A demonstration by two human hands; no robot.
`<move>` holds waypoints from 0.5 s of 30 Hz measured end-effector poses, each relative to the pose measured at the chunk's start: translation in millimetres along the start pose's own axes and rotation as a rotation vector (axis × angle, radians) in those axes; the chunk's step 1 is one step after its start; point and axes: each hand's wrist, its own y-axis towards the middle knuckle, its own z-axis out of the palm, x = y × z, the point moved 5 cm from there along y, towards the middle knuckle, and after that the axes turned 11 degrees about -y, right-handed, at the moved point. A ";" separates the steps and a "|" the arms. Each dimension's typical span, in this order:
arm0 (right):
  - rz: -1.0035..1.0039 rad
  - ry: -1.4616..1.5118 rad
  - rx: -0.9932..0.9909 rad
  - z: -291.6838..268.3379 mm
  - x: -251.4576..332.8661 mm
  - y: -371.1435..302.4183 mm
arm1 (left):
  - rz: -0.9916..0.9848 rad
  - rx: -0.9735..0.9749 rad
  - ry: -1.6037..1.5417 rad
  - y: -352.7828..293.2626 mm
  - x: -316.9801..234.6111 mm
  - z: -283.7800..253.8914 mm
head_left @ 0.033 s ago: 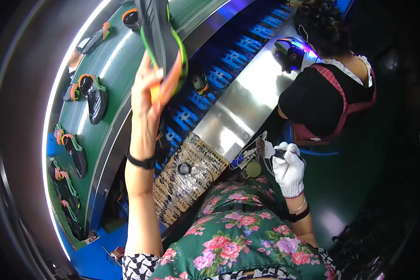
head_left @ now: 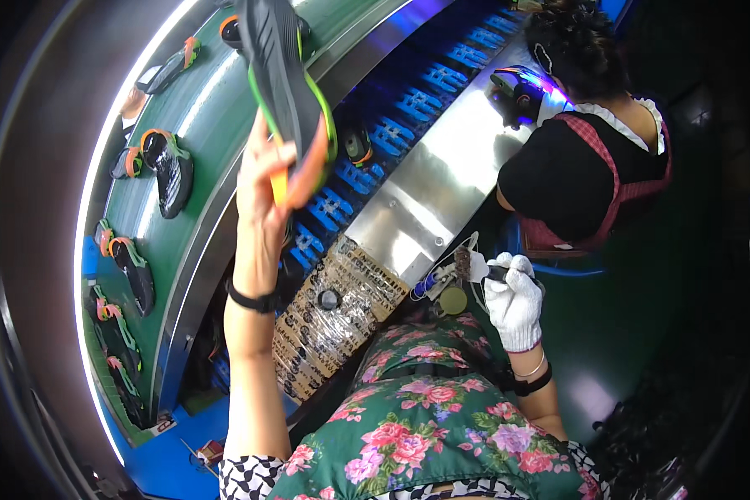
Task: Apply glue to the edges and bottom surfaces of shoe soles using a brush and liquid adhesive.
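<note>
My bare left hand (head_left: 262, 179) is raised over the edge of the green belt, its fingers closed on a shoe sole (head_left: 279, 75). The sole is dark grey and grooved, with bright green edges and an orange heel end. Its far tip reaches the top of the picture. On the right, my white-gloved right hand (head_left: 513, 302) is wrapped round the dark handle of a flat brush (head_left: 475, 265). The brush has brown bristles and a pale collar, and points left beside a small round greenish container (head_left: 452, 301).
A curved green conveyor belt (head_left: 208, 108) on the left carries several dark shoe parts (head_left: 173, 179) with orange and green trim. Blue racks (head_left: 392, 137) run beside a metal plate (head_left: 421, 179). Taped cardboard (head_left: 342, 325) bears a round dark knob (head_left: 329, 299). A co-worker (head_left: 592, 158) sits at right.
My left hand and the sole have shifted slightly, the heel end a little lower. The shoe parts on the belt have moved very slightly. My right hand has barely moved.
</note>
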 end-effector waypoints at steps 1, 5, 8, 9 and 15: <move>0.001 -0.005 0.000 4.4 -4.2 -2.7 | -0.006 -0.074 0.162 -26.7 3.0 -10.2; 0.063 0.010 0.079 18.8 -30.9 -13.0 | -0.020 -0.274 -0.095 -125.7 33.5 -47.8; 0.121 0.000 0.178 26.1 -49.9 -23.4 | -0.226 -0.568 -0.112 -214.8 56.1 -109.9; 0.116 0.013 0.142 29.1 -58.1 -27.2 | -0.290 -0.683 -0.122 -242.9 65.6 -121.6; 0.072 -0.356 0.264 86.2 -91.8 -43.5 | -0.276 -0.666 -0.303 -308.6 112.3 -85.3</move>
